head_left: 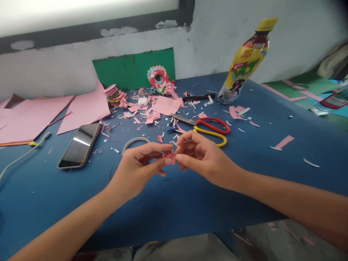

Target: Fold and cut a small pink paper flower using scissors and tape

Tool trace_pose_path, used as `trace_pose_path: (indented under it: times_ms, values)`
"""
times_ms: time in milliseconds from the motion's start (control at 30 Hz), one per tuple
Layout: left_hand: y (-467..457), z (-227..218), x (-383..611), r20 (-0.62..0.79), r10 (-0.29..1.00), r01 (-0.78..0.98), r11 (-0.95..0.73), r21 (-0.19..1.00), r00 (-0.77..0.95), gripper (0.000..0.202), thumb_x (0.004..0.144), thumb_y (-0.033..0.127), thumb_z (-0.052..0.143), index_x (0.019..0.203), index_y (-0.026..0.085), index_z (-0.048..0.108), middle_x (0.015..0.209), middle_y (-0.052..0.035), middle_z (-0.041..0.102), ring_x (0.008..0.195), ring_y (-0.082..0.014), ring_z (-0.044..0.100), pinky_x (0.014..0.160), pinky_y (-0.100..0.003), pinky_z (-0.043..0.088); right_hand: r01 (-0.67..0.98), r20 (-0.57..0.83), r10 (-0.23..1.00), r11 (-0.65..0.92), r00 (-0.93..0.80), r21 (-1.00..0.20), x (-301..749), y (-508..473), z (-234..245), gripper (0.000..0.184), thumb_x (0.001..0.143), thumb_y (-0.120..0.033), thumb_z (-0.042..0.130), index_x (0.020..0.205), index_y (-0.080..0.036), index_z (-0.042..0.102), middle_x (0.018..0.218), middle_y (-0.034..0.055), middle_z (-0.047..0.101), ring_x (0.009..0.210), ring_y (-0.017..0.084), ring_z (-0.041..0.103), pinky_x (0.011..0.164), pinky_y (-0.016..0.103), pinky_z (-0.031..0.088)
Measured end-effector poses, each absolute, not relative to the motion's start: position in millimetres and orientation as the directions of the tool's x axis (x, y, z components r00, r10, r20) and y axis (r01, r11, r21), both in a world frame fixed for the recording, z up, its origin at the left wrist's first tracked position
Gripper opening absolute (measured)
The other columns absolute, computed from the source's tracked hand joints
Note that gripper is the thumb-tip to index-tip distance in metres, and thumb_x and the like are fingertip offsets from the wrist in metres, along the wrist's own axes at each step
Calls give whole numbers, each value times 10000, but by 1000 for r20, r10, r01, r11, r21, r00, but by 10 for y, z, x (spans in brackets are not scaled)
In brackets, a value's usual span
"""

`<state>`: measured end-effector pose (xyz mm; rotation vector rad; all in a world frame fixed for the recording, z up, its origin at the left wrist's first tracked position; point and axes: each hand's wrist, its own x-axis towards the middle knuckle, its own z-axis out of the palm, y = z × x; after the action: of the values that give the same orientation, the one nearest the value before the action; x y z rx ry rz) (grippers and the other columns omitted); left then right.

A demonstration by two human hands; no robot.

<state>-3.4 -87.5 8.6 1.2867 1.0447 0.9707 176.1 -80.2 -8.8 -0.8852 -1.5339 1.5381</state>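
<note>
My left hand (141, 165) and my right hand (199, 154) meet above the blue table (174, 203), fingertips pinched together on one small folded pink paper piece (171, 156). Both hands are closed on it; most of the piece is hidden by the fingers. Just behind the hands lie scissors (206, 126) with one red and one yellow handle, and a ring of clear tape (135, 142). Pink paper scraps (152, 116) are scattered beyond them.
A phone (79, 145) lies face up at left, with a white cable (19, 159) near it. Pink paper sheets (35, 117) cover the far left. At the back stand a green board (136, 69), folded paper ornaments (159, 78), a white earbud case (143, 101), a black pen (197, 97) and a yellow bottle (246, 61).
</note>
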Motion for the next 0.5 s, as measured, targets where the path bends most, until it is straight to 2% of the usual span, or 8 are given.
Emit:
trace_pose_path:
  times_ms: [167,333,500]
  values:
    - [-868,63,-62,40,981,-8,-39,999,191,147,694,169,727,819,247,735,768,29,692,691,-103,660,506,-130,573,-31,44,903,34,-426,-999,1765,-826,-14,99,838,-271,535,878,-183,516,649,-52,549,520,36,508,507,156,437]
    - [-860,50,-57,89,989,-16,-88,996,121,133,704,161,718,807,244,729,789,25,674,712,-109,660,533,-145,583,15,-38,886,-35,-463,-999,1759,-852,45,156,841,-307,525,881,-165,574,568,-50,528,473,43,468,430,149,384]
    - [-862,51,-50,130,983,17,-133,991,126,99,718,152,703,782,225,721,800,18,662,710,-105,651,533,-143,582,22,-75,877,-73,-474,-997,1766,-856,47,194,835,-318,525,927,-159,588,561,-47,533,464,50,462,421,161,372]
